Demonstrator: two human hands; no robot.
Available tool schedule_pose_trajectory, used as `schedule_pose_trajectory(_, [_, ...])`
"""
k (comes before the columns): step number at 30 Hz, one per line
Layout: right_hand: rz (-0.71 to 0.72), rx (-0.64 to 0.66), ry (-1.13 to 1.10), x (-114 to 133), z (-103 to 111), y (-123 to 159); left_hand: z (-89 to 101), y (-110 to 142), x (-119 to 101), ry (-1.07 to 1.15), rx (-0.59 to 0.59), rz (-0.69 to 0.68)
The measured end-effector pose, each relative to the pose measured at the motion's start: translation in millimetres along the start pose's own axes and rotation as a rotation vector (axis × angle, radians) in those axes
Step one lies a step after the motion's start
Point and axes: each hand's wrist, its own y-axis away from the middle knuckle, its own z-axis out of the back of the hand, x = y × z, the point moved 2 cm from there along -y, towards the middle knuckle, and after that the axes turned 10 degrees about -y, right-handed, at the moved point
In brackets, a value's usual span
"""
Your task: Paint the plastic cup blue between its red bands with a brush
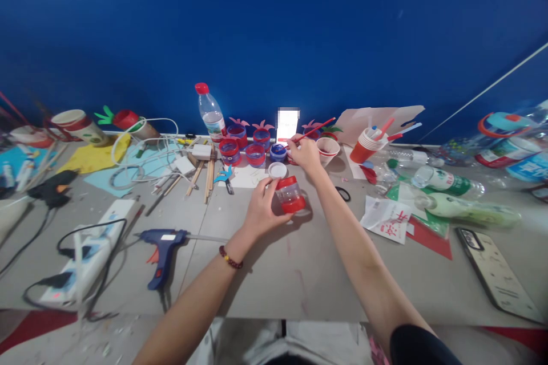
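My left hand (263,205) is closed around a small clear plastic piece (289,191) with red painted bands at its top and bottom, tilted over the table. My right hand (305,154) pinches a thin red paintbrush (319,127). The brush's lower end is at a small jar of blue paint (278,153); whether it touches the paint is hard to tell. Beside it stand red-and-blue painted cups (256,154). A white round lid (277,170) lies just beyond my left hand. Close to my right hand is a paper cup (329,147), stained red inside.
A blue glue gun (162,248) and a power strip (92,251) with cables lie left. A water bottle (209,114) and a lit phone screen (287,124) stand at the back. Stacked cups (367,145), crushed bottles (449,182) and another phone (496,274) are right.
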Motion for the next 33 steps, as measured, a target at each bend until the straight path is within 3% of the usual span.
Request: schedule_pose_trajectory(33, [0.064, -0.037, 0.116, 2.1, 0.3, -1.2, -0.6, -0.6, -0.2, -0.025, -0.018, -0.007])
